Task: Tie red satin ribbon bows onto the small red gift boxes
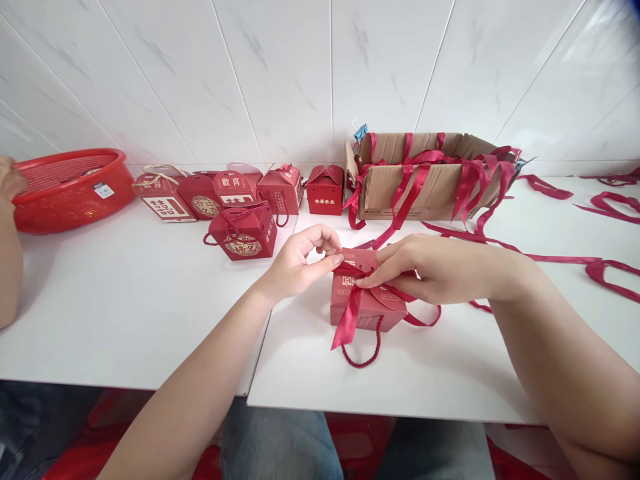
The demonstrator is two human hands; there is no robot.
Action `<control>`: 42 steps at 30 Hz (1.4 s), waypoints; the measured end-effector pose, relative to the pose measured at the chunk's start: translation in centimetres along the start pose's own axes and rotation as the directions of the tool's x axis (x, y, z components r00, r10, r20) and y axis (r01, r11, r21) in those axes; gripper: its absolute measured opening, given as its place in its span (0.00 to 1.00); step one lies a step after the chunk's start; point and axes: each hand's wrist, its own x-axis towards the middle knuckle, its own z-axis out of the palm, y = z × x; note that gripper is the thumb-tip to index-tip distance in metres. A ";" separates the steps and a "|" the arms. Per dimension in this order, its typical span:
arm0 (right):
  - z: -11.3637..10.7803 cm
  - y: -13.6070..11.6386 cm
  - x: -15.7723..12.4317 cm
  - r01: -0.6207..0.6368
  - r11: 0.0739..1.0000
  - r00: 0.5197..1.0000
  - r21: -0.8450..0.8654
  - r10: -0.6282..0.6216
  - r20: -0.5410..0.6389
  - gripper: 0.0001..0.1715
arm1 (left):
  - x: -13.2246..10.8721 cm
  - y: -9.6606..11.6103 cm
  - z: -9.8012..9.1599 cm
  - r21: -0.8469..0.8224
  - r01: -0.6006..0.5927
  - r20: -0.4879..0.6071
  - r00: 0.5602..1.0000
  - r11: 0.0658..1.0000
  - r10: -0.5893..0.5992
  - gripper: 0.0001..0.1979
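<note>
A small red gift box (367,320) with gold lettering lies on the white table in front of me, its twisted cord handle (364,366) hanging toward the near edge. Across its top runs a red satin ribbon (349,320), one tail draped down the near side. My left hand (305,263) pinches the ribbon at the box's left edge between thumb and fingers. From the right, my right hand (420,267) reaches over the top, its fingers closed on the ribbon near the middle. That palm hides part of the lid.
Several finished-looking red boxes (243,233) stand by the tiled wall. Behind my hands is a cardboard box (425,190) draped with ribbons, with a blue binder clip (361,132). Loose ribbons (560,259) lie at right. Another person's hand (10,179) touches a red plastic basket (75,210).
</note>
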 end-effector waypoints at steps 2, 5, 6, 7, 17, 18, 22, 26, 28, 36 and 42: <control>-0.1 0.1 -0.1 0.001 1.000 0.999 0.006 0.000 -0.032 0.27 | -0.1 0.2 0.0 -0.027 0.024 0.013 1.000 0.999 -0.024 0.04; -0.4 0.0 -0.4 -0.060 0.998 0.992 -0.011 0.058 -0.112 0.22 | -0.1 0.6 0.0 -0.086 0.054 0.003 0.999 0.995 -0.054 0.05; -0.5 0.0 -0.4 -0.083 0.996 0.988 -0.021 0.080 -0.134 0.21 | -0.1 0.6 0.0 -0.108 0.058 -0.005 0.998 0.992 -0.059 0.05; -0.5 0.0 -0.5 -0.102 0.994 0.984 -0.030 0.096 -0.149 0.20 | -0.1 0.6 0.0 -0.128 0.061 -0.014 0.998 0.990 -0.063 0.05; -0.4 0.6 -0.2 0.001 0.997 0.988 -0.077 -0.012 -0.153 0.21 | 0.0 0.4 0.1 -0.204 0.108 0.011 0.994 0.973 -0.108 0.04; -0.4 0.6 -0.2 0.001 0.998 0.989 -0.069 -0.011 -0.145 0.22 | 0.0 0.4 0.1 -0.201 0.115 0.019 0.993 0.973 -0.113 0.04; -0.3 0.5 0.1 0.005 1.000 0.996 0.012 -0.004 -0.089 0.23 | -0.1 0.4 0.0 -0.186 0.123 0.018 0.992 0.975 -0.122 0.04; -0.3 0.4 0.2 -0.017 0.997 0.999 0.078 0.021 -0.049 0.21 | -0.1 0.2 -0.3 -0.150 0.116 0.012 0.993 0.982 -0.115 0.04; -0.3 0.4 0.2 -0.047 0.993 0.998 0.106 0.051 -0.039 0.22 | -0.1 0.1 -0.5 -0.138 0.115 0.017 0.993 0.984 -0.113 0.05; -0.5 0.7 0.1 -0.054 0.990 0.998 0.132 0.056 -0.015 0.23 | 0.1 0.2 -0.6 -0.139 0.124 0.018 0.992 0.983 -0.123 0.09; -1.0 1.0 -0.4 -0.011 0.990 0.984 0.139 0.035 -0.175 0.20 | 0.1 -0.1 -0.7 -0.203 0.096 -0.012 0.995 0.974 -0.101 0.11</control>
